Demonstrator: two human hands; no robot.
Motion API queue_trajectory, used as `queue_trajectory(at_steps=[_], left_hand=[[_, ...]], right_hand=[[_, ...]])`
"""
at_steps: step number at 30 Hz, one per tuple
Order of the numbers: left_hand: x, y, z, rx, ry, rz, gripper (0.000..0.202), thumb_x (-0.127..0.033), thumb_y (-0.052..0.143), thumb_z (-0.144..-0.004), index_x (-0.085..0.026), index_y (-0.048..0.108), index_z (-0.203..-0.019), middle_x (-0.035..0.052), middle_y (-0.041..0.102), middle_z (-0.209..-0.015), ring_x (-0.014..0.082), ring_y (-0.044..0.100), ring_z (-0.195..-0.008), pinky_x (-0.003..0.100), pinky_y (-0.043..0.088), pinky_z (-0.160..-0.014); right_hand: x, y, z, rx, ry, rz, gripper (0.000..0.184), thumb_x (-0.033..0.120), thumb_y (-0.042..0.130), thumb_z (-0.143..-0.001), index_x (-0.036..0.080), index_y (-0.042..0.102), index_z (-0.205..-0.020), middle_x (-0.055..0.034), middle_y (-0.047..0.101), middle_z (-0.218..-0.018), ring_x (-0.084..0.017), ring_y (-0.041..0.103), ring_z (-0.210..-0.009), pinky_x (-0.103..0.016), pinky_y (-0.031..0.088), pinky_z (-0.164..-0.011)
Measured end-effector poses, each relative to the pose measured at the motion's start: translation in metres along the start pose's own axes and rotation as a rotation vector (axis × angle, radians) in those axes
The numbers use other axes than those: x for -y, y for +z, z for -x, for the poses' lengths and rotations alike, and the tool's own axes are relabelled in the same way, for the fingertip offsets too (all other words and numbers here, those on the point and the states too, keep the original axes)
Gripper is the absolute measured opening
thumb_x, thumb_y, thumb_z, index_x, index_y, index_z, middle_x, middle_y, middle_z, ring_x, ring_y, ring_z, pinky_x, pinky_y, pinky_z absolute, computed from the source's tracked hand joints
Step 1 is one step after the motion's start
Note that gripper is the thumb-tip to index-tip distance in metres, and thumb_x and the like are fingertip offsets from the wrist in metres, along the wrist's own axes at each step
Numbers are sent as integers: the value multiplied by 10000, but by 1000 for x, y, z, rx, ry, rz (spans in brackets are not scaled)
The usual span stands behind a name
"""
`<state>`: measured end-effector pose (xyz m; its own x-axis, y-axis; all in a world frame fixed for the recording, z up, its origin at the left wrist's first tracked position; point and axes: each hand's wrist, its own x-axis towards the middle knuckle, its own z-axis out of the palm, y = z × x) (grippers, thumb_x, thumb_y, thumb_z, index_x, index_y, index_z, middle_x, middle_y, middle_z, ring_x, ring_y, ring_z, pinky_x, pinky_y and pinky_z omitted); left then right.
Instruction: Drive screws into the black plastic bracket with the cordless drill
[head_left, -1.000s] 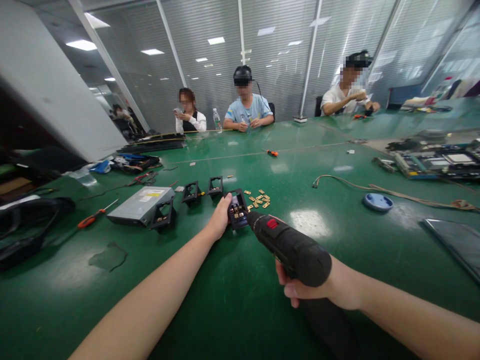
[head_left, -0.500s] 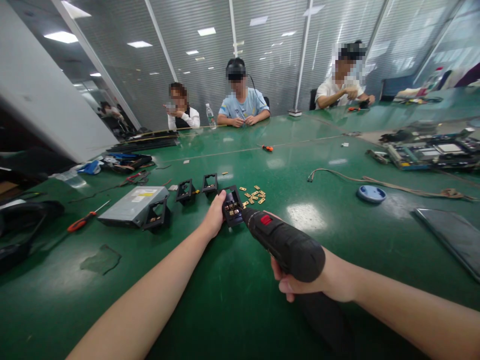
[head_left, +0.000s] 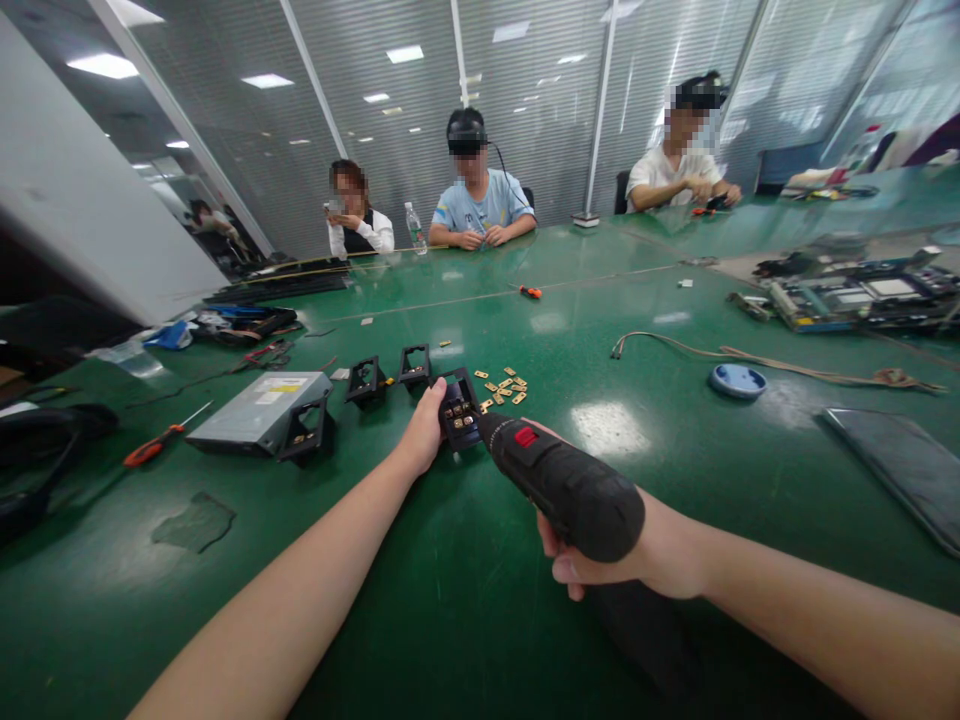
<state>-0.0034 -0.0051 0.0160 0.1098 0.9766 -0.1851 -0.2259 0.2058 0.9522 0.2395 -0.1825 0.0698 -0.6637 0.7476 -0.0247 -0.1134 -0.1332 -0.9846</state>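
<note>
My left hand (head_left: pixel 425 428) grips the left side of a black plastic socket housing (head_left: pixel 460 385), thumb on its rim. Small brass-coloured metal parts show inside the housing. A black cordless drill (head_left: pixel 564 482) with a red switch on top is in my right hand (head_left: pixel 574 560), fingers wrapped round its handle. The drill's chuck points at the housing's right side; whether the bit touches a part inside I cannot tell. Just beyond lie several small brass plates (head_left: pixel 508 384). More black housings (head_left: pixel 364 381) stand to the left, one of them beside a silver disc drive (head_left: pixel 259 412).
An orange-handled screwdriver (head_left: pixel 154 447) lies at the left, another (head_left: pixel 529 291) farther back. On the right are a blue round lid (head_left: pixel 737 380), a cable (head_left: pixel 697 348), a dark flat tablet-like device (head_left: pixel 896 475) and circuit boards (head_left: pixel 847 295). Several people sit across the green table (head_left: pixel 465 620).
The whole view has shifted slightly, moving things a little left and up. Both hands keep their hold, and the drill stays at the housing.
</note>
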Motion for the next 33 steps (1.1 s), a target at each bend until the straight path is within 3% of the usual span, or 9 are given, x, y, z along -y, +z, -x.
queue_trajectory(at_steps=[4, 18, 24, 33], left_hand=[[0, 0, 0, 3, 5, 1, 516, -640, 644, -919, -202, 687, -1188, 93, 820, -1039, 291, 796, -974, 440, 637, -893], [4, -4, -3, 23, 26, 4, 548, -669, 686, -872, -206, 694, -1167, 82, 815, -1047, 280, 785, -991, 420, 621, -886], [3, -3, -2, 16, 17, -6, 568, -682, 682, -868, -209, 687, -1183, 77, 810, -1019, 273, 782, -945, 428, 619, -895], [2, -2, -2, 7, 17, -10, 522, -662, 672, -889, -207, 699, -1144, 94, 819, -1078, 290, 785, -1026, 416, 631, -881]], right_hand=[[3, 1, 0, -19, 57, -62, 617, 218, 931, -772, 231, 645, -1319, 25, 651, -847, -162, 703, -662, -332, 644, -647], [2, 3, 0, -28, 50, -100, 781, 191, 935, -768, 239, 578, -1460, 38, 640, -824, -151, 688, -633, -312, 636, -617], [3, 3, 0, -37, 65, -108, 875, 199, 946, -761, 246, 524, -1527, 35, 652, -824, -156, 696, -636, -311, 630, -618], [1, 2, 0, -35, 78, -109, 995, 195, 947, -756, 262, 414, -1594, 40, 663, -824, -176, 709, -640, -324, 628, -622]])
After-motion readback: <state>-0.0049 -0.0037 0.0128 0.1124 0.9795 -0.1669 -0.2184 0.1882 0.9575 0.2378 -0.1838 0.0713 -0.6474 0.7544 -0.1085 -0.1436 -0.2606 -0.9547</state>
